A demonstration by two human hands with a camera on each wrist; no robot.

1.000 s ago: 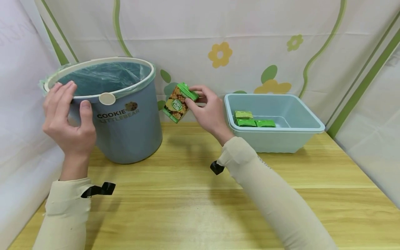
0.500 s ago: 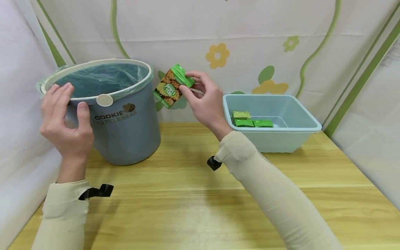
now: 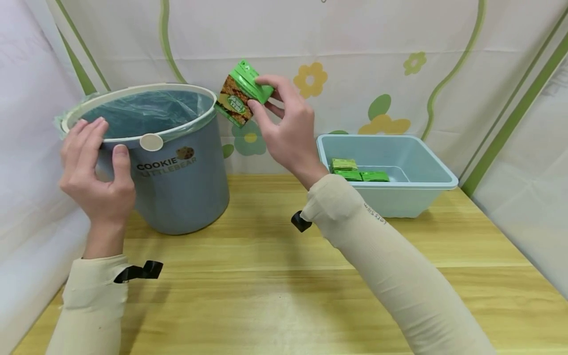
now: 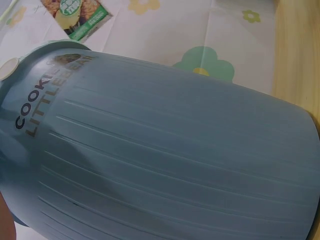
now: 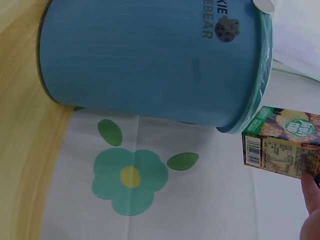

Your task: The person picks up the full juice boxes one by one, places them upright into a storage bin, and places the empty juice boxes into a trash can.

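Observation:
My right hand (image 3: 288, 118) pinches a small snack packet (image 3: 241, 93) with a green end and brown food pictures. It is held tilted in the air, just right of the rim of a blue trash bin (image 3: 186, 192). In the right wrist view the packet (image 5: 280, 142) looks boxy, with a barcode on its side. A finger (image 5: 311, 192) presses it there. The left hand (image 3: 97, 172) touches the bin's near left rim, fingers extended over it and thumb apart on the outside; the exact contact is hidden. Its view shows the bin's ribbed wall (image 4: 175, 145).
A thin green liner bag (image 3: 155, 106) covers the bin's inside and folds over its rim. At right, a light blue basin (image 3: 399, 197) holds several green packets (image 3: 348, 175). Both stand on a wooden table (image 3: 266, 276) before a white curtain (image 3: 355, 29) with flower prints.
My right hand has risen and moved slightly left with the snack packet, from below the bin's rim to beside and above it. The left hand stays at the rim.

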